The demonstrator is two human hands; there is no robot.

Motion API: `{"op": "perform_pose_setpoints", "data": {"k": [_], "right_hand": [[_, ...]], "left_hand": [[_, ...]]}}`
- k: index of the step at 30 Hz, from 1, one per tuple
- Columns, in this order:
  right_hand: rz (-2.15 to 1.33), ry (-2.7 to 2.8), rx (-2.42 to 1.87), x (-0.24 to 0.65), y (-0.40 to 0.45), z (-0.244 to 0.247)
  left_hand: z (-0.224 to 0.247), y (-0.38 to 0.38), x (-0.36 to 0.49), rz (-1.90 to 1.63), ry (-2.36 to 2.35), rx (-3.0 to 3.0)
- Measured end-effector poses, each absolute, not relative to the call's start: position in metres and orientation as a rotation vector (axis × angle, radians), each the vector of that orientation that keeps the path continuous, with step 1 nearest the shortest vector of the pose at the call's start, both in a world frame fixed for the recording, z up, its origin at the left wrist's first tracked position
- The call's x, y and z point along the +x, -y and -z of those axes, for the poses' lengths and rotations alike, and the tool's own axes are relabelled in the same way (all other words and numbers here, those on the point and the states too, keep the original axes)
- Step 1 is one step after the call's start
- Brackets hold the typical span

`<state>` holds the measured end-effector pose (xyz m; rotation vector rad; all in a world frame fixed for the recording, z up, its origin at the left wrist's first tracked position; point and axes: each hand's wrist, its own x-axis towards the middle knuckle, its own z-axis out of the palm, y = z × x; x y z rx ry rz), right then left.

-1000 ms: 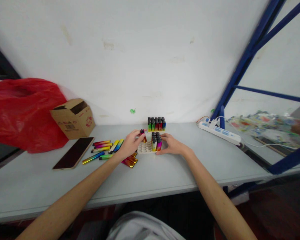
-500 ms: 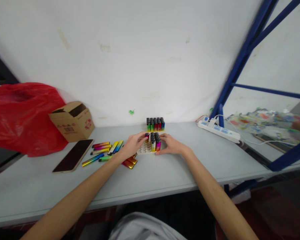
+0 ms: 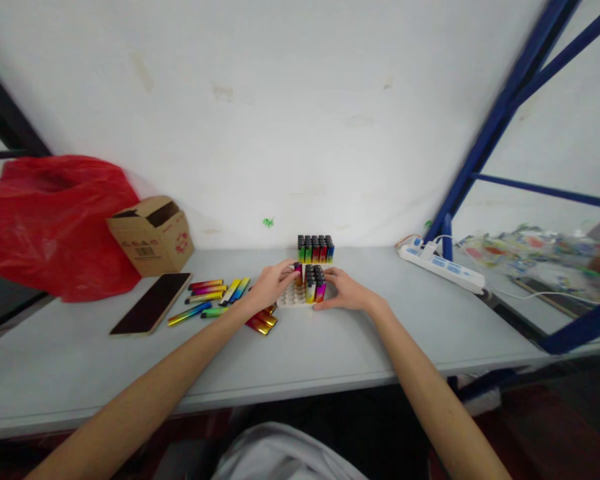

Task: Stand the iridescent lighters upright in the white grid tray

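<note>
My left hand pinches a dark red-purple lighter upright at the back of a white holed tray. Whether its lower end sits in a hole is hard to make out. Several lighters with black tops stand in the tray's right part, while open holes show at its left. Around the tray's right side curls my right hand, thumb at the front corner and fingers behind, against the tray and its lighters. Loose lighters in shiny colours lie to the left, some partly hidden by my left forearm.
Behind the tray stands another block of upright lighters near the wall. At left are a phone, a cardboard box and a red plastic bag. A power strip lies at right beside a blue metal frame.
The view has shifted slightly, so most things appear a little further right. My left hand still holds the lighter at the tray, and my right hand keeps its place.
</note>
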<state>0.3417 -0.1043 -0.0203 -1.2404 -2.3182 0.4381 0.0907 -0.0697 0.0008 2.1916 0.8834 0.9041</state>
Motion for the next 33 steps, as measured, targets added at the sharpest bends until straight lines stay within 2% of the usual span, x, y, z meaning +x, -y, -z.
{"op": "perform_pose_setpoints", "data": {"k": [8, 15, 24, 33], "right_hand": [[-0.432, 2.331, -1.262, 0.342, 0.104, 0.020], [-0.418, 2.342, -1.244, 0.341, 0.104, 0.019], [-0.449, 2.326, -1.253, 0.341, 0.105, 0.018], [-0.455, 2.315, -1.242, 0.342, 0.103, 0.021]], "left_hand": [[-0.002, 0.070, 0.086, -0.776, -0.912, 2.323], [-0.019, 0.051, 0.046, -0.738, -1.077, 2.601], [-0.029, 0.028, -0.028, -0.438, -1.220, 2.531], [-0.026, 0.026, -0.037, -0.309, -1.346, 2.454]]}}
